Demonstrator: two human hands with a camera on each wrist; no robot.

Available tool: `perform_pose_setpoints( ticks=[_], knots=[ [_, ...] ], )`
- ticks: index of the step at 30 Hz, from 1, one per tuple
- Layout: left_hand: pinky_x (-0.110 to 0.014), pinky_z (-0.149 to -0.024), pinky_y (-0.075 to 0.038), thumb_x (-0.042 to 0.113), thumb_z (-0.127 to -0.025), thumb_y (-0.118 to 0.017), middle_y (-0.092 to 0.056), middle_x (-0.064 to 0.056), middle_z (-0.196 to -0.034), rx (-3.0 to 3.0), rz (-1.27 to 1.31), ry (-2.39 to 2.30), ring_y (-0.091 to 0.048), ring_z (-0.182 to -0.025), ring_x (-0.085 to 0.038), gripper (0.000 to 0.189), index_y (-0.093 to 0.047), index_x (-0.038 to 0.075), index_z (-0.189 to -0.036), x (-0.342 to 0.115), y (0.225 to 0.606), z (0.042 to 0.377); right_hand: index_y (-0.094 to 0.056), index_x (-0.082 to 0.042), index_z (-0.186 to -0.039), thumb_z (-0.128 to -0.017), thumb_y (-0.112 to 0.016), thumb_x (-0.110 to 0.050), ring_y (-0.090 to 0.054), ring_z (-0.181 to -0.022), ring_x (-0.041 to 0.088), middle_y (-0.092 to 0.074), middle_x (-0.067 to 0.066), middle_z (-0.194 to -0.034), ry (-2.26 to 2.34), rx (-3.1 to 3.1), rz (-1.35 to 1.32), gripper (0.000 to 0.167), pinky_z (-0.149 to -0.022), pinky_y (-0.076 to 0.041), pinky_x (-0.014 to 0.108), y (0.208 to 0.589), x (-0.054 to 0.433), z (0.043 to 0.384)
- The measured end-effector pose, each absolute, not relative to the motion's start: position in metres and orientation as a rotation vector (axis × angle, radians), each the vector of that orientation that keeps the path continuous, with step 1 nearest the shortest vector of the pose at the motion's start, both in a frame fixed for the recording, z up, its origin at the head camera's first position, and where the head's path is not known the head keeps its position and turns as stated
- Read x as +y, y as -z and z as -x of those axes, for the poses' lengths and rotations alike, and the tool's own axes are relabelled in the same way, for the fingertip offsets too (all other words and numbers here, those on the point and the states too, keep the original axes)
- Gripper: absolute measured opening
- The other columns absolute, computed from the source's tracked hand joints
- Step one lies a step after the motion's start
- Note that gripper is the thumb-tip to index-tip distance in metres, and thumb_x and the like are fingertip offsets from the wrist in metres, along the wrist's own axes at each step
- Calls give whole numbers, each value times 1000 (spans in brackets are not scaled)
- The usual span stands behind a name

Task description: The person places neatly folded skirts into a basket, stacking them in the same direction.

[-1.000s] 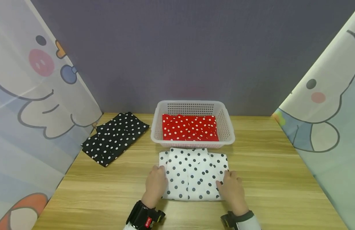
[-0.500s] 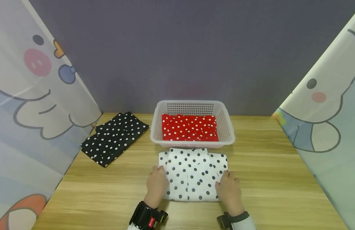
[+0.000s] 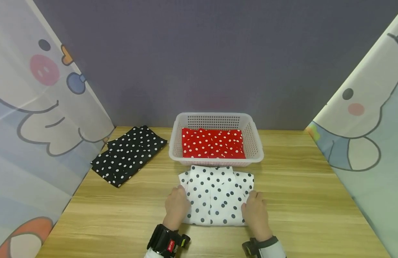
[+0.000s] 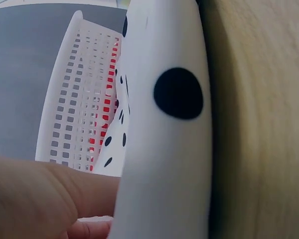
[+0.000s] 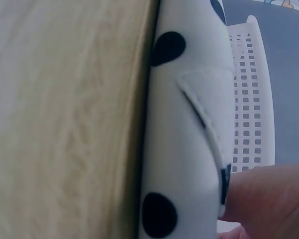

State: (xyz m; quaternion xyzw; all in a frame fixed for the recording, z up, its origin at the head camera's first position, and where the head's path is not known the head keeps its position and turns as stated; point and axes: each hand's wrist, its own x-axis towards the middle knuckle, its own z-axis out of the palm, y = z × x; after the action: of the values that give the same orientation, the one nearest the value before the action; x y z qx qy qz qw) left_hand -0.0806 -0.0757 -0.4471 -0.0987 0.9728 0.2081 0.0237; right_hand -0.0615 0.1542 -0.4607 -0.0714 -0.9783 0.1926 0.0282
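Observation:
A folded white garment with black polka dots [image 3: 215, 197] lies on the table in front of the basket, a seam running down its middle. At its left edge my left hand [image 3: 176, 206] pinches the cloth; in the left wrist view the thumb [image 4: 94, 191] presses the fold's top side. My right hand [image 3: 255, 211] grips the opposite edge, and its thumb [image 5: 254, 194] lies against the fabric in the right wrist view. The fingers underneath are mostly hidden.
A white perforated plastic basket [image 3: 258, 150] stands just behind, holding folded red polka-dot cloth [image 3: 213, 143]. Black polka-dot cloth [image 3: 131, 154] lies at the table's left. A grey wall [image 3: 215, 64] rises behind the wooden table [image 3: 302, 193], with patterned sheets on both sides.
Both hands have shifted slightly inward, and the white garment's side edges have drawn in a little, its upper left corner bending. The basket and black cloth stay put.

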Motion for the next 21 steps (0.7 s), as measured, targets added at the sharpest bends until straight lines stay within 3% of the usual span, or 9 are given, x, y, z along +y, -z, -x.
perform_pose_setpoints(
  ticks=[5, 14, 21],
  knots=[
    [-31, -46, -36, 1, -72, -62, -49, -8, -66, 3036, 277, -720, -46, -55, -20, 16, -57, -3, -86, -79, 451, 80, -45, 20, -105, -77, -58, -2, -48, -62, 26, -47, 29, -88, -734, -3024, 250, 38, -52, -45, 35, 463, 156, 65],
    [-27, -48, -33, -2, -68, -61, -49, -2, -66, 3104, 237, -842, -44, -55, -16, 16, -58, 2, -83, -84, 449, 67, -47, 17, -112, -78, -56, 0, -56, -73, 29, -52, 29, -97, -887, -2951, 310, 39, -59, -49, 37, 461, 158, 58],
    [-27, -49, -35, -4, -65, -62, -50, -1, -68, 3132, 241, -910, -45, -56, -14, 20, -58, 4, -82, -86, 443, 54, -48, 9, -103, -78, -56, 0, -51, -61, 21, -52, 18, -85, -965, -2903, 351, 28, -48, -41, 27, 458, 159, 48]
  ],
)
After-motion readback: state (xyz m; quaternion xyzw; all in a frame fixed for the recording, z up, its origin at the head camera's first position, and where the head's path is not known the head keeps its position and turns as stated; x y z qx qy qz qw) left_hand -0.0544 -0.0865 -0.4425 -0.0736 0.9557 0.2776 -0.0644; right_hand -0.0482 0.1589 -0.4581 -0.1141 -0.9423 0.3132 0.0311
